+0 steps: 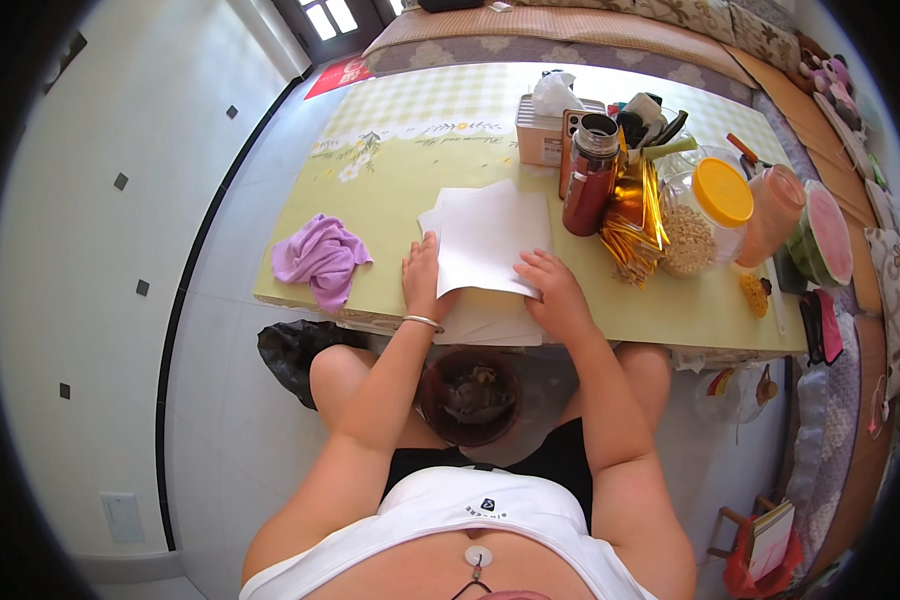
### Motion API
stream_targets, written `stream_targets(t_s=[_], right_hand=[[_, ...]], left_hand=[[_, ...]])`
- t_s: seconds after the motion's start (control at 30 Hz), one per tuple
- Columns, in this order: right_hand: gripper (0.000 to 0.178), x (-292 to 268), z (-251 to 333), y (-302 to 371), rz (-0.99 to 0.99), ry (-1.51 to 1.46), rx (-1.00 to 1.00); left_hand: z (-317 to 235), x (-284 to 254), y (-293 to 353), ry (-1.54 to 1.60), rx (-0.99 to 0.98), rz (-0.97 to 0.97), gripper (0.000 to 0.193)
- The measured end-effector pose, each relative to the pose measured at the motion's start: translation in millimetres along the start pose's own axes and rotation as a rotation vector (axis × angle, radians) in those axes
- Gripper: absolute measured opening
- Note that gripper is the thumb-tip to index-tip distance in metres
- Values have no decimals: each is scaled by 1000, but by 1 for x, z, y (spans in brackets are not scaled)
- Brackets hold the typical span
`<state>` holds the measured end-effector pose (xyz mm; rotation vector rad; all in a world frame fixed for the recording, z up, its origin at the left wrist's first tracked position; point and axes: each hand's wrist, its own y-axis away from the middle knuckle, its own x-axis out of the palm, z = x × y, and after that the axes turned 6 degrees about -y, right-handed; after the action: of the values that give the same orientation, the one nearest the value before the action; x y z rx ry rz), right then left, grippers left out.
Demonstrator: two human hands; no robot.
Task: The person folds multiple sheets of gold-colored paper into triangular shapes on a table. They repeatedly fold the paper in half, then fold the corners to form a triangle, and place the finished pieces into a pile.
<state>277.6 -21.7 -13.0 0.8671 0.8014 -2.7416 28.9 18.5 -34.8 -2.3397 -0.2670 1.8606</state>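
Observation:
A white sheet of paper [492,240] lies over other white sheets on the table in front of me, its near edge bowed up a little. My left hand [423,277], with a silver bangle at the wrist, is along the paper's left edge, fingers straight and the thumb partly hidden by the sheet. On the opposite edge, my right hand [555,290] has its fingertips over the paper and its thumb near the front corner. Between them the two hands hold the sheet. More loose paper [492,325] lies below, at the table's front edge.
A crumpled purple cloth [322,258] lies to the left. On the right stand a dark red flask [590,180], gold foil packets [635,225], a yellow-lidded jar [695,222], a pink container [770,212] and a cut watermelon [823,235]. Below the table edge, a bin [470,398] stands between my knees.

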Motion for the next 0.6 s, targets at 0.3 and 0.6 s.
stream_targets(t_s=[0.3, 0.6], right_hand=[[31, -8, -2, -4, 48, -45, -69], [23, -24, 7, -2, 65, -252, -34]], left_hand=[[14, -11, 17, 700, 171, -281, 44], [37, -39, 52, 625, 375, 23, 28]])
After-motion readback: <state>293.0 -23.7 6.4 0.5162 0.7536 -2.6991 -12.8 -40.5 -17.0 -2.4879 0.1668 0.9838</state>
